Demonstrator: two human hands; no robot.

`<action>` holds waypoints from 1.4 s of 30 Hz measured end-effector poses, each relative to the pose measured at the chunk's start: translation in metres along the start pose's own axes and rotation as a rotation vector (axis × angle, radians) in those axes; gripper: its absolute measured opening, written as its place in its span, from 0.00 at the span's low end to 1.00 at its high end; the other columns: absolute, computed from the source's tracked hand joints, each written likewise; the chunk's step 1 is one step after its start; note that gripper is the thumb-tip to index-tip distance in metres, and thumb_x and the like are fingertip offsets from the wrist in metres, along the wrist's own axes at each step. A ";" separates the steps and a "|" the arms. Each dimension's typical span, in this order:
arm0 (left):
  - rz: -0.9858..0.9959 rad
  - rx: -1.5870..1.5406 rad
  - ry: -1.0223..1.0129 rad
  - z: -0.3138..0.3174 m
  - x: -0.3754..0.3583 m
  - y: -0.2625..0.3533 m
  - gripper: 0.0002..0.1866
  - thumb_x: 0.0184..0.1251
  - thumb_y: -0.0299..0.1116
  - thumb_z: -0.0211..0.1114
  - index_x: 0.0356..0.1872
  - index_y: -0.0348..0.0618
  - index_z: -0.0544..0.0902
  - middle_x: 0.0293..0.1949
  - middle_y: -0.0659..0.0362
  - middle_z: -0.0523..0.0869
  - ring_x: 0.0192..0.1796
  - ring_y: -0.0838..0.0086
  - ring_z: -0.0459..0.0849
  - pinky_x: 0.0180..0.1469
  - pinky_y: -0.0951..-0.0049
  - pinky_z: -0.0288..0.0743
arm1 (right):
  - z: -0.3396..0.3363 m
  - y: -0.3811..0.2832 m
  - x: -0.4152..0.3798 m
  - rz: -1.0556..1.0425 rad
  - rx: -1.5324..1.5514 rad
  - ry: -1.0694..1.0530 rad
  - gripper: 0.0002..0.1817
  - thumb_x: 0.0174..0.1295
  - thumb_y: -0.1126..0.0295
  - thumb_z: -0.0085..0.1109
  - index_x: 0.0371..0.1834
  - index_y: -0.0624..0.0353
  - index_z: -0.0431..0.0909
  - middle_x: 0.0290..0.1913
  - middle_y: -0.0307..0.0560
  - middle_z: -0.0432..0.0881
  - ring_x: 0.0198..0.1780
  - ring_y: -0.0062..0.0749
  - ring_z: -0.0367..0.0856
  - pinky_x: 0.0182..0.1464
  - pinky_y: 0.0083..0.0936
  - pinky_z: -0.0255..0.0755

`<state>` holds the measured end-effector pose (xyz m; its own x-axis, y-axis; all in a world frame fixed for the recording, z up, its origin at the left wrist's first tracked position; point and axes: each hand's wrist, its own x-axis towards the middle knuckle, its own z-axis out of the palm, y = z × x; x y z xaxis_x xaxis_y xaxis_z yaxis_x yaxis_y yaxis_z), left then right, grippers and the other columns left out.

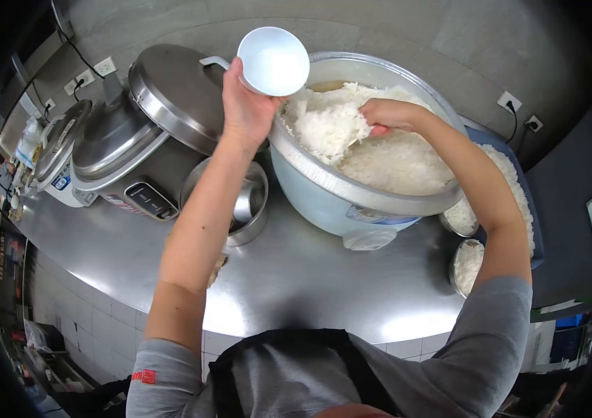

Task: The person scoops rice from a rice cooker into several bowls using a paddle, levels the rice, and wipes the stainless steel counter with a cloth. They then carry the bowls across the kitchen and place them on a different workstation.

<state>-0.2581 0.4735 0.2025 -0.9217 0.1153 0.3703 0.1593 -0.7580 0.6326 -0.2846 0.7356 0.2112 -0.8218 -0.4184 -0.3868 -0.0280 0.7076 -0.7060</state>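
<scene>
My left hand (250, 104) holds a white bowl (273, 61) up at the near left rim of a large rice cooker (317, 198), its empty inside facing me. Inside the open cooker, my right hand (390, 116) is closed at a big clump of white rice (331, 129). Whatever tool it grips is mostly hidden by the rice and fingers. More rice (400, 164) fills the cooker around the clump.
Left of the cooker are a metal pot (257, 219), a leaning steel lid (177, 87) and two closed cookers (114, 150) (62, 157). On the right, rice-filled bowls (468, 265) stand beside a blue tub (536, 237) of rice. Outlets and cords line the wall.
</scene>
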 end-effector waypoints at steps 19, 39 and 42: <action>-0.441 0.054 0.220 0.029 0.019 -0.022 0.32 0.69 0.60 0.39 0.64 0.47 0.60 0.63 0.48 0.63 0.63 0.51 0.65 0.57 0.47 0.68 | -0.015 -0.037 -0.040 -0.040 -0.846 0.723 0.16 0.56 0.76 0.44 0.47 0.56 0.75 0.42 0.56 0.81 0.46 0.49 0.80 0.45 0.38 0.73; 0.176 0.229 0.140 0.000 0.009 -0.028 0.38 0.61 0.68 0.43 0.58 0.46 0.55 0.59 0.50 0.64 0.56 0.57 0.74 0.45 0.54 0.79 | 0.022 -0.001 0.066 -0.009 -0.791 0.269 0.18 0.61 0.58 0.42 0.42 0.54 0.80 0.46 0.47 0.80 0.50 0.43 0.77 0.50 0.41 0.70; 0.182 0.216 0.105 -0.002 0.010 -0.029 0.38 0.61 0.68 0.43 0.58 0.45 0.56 0.58 0.50 0.66 0.56 0.57 0.74 0.45 0.55 0.79 | 0.028 -0.009 0.064 -0.033 -0.778 0.238 0.18 0.61 0.58 0.42 0.41 0.54 0.80 0.45 0.47 0.80 0.49 0.43 0.77 0.50 0.40 0.70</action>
<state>-0.2729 0.4949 0.1865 -0.9008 -0.0855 0.4258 0.3865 -0.6048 0.6963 -0.3211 0.6867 0.1761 -0.9101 -0.3757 -0.1749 -0.3697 0.9267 -0.0671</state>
